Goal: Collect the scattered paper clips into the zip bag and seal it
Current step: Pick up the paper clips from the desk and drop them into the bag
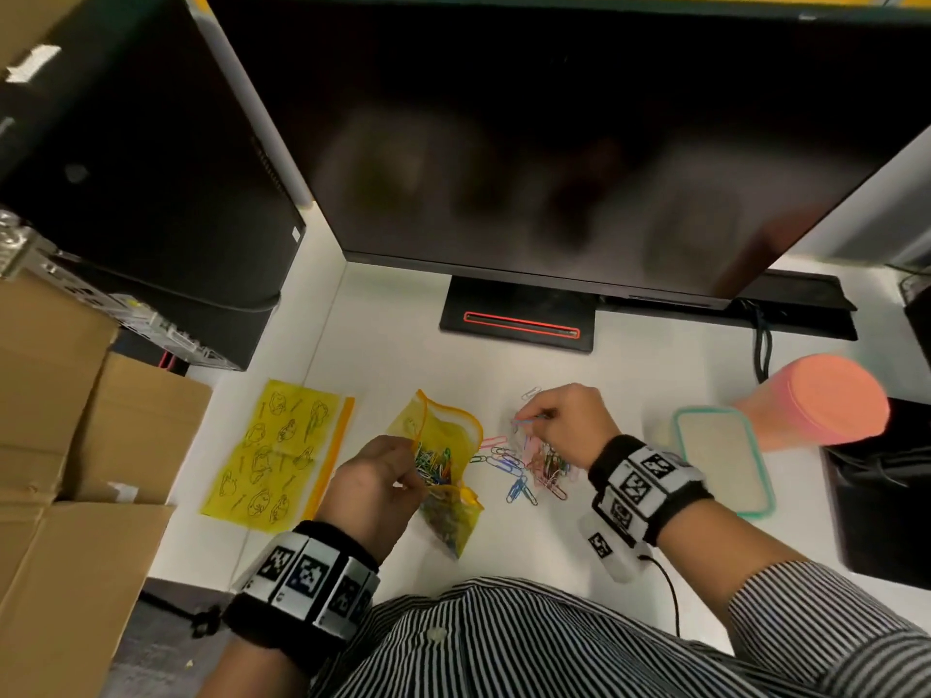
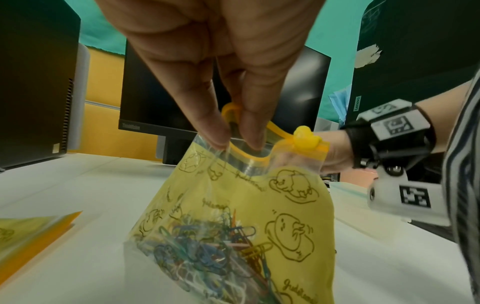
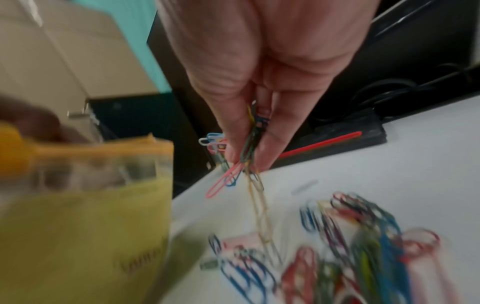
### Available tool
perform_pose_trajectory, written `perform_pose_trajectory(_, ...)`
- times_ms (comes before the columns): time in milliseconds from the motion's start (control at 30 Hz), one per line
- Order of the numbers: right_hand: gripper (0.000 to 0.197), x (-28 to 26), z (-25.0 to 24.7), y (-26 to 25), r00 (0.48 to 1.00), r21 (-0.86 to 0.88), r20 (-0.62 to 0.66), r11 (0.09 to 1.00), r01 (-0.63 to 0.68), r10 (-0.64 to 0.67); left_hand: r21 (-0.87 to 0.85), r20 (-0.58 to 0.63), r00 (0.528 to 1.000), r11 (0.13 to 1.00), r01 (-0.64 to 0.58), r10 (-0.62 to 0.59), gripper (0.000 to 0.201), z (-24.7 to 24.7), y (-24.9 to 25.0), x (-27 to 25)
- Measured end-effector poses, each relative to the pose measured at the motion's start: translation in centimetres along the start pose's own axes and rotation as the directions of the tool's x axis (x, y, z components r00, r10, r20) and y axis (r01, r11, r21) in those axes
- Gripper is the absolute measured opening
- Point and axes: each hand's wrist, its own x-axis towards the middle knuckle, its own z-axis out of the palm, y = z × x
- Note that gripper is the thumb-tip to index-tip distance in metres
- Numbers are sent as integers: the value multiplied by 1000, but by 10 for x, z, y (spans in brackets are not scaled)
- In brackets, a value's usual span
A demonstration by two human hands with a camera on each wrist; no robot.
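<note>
A yellow zip bag (image 1: 446, 468) with an orange zip strip and duck-shaped slider (image 2: 306, 137) stands on the white desk, mouth open, holding several coloured paper clips (image 2: 205, 246). My left hand (image 1: 383, 476) pinches the bag's rim (image 2: 235, 142) between thumb and fingers. Right of the bag lies a heap of loose paper clips (image 1: 534, 468), also seen blurred in the right wrist view (image 3: 350, 246). My right hand (image 1: 549, 415) hovers above the heap and pinches a bunch of clips (image 3: 250, 144), with a chain of clips dangling down from it.
A second yellow zip bag (image 1: 279, 450) lies flat to the left. A monitor stand (image 1: 519, 319) sits behind the clips. A teal-rimmed lid (image 1: 725, 460) and a pink cup (image 1: 816, 400) lie at the right. Cardboard boxes (image 1: 60, 445) border the desk's left edge.
</note>
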Motion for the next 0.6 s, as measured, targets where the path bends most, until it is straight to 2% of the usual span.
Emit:
perform_pose_trajectory(100, 20, -7, -20, -15, 998, 376, 7, 925, -54, 56, 10, 21, 1000, 1000, -10, 10, 33, 6, 3, 7)
perform_pose_trajectory(167, 17, -12, -27, -34, 998, 543, 54, 838, -49, 24, 36, 41, 999, 999, -34, 32, 30, 9, 7, 11)
perform_pose_trajectory(233, 16, -14, -27, -54, 994, 638, 104, 768, -56, -14, 48, 51, 998, 998, -47, 44, 24, 11, 12, 15)
perform_pose_trajectory(267, 17, -14, -23, -62, 994, 624, 106, 780, -47, -25, 44, 52, 998, 998, -50, 47, 23, 12, 14, 17)
perform_pose_trajectory(300, 17, -13, -19, -68, 995, 558, 95, 830, -22, -37, 36, 50, 997, 998, -52, 51, 21, 12, 17, 18)
perform_pose_trajectory(367, 19, -13, -8, -76, 991, 304, 102, 951, 52, -86, 20, 29, 998, 998, -54, 53, 20, 12, 22, 21)
perform_pose_trajectory(433, 23, -16, 0, -81, 981, 126, 156, 988, 93, -112, 23, 3, 998, 998, -57, 57, 29, 11, 23, 22)
perform_pose_trajectory(500, 24, -18, -3, -82, 982, 140, 145, 985, 97, -117, 35, -1, 999, 998, -52, 53, 36, 11, 23, 22)
perform_pose_trajectory(600, 24, -12, -19, -62, 1000, 330, -23, 944, 11, -3, 41, -14, 999, 998, -41, 41, 33, 10, 18, 20)
